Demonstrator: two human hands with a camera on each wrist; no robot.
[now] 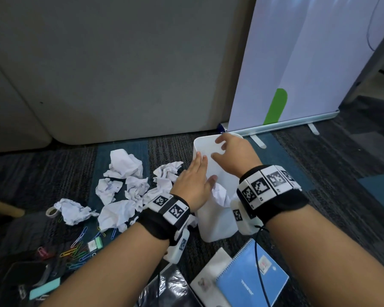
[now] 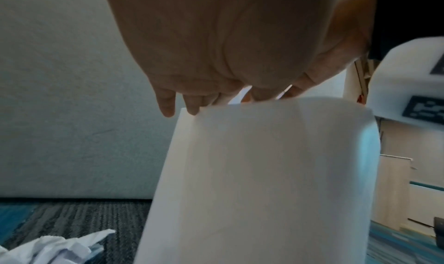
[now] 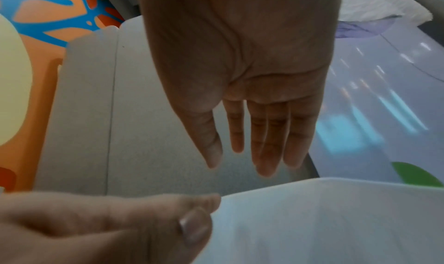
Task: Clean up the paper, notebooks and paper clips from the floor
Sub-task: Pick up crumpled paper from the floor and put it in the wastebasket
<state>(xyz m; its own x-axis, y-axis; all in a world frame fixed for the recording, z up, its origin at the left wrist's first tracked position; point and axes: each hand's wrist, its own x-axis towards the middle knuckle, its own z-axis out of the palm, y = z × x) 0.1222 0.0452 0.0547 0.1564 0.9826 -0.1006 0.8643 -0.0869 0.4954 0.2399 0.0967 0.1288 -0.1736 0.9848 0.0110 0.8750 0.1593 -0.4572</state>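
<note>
Glossy blue spiral notebook (image 1: 252,282) nearest; left hand (image 1: 192,185) flat against smooth white bin (image 1: 217,218), right hand (image 1: 235,152) spread above its rim, empty

The bin (image 1: 217,220) under my hands was plain white, and so was the crumpled paper (image 1: 122,167) to the left of my left hand (image 1: 192,185), some of it marked with faint dark scribbles. Nearer my left forearm the paper clips (image 1: 75,251) were blue, yellow, green and pink. The notebook (image 1: 251,278) below my right hand (image 1: 235,156) had a bright blue cover. My wristbands (image 1: 268,187) were black with black-and-white square codes. The floor (image 1: 341,173) was dark grey striped carpet with blue patches.
</note>
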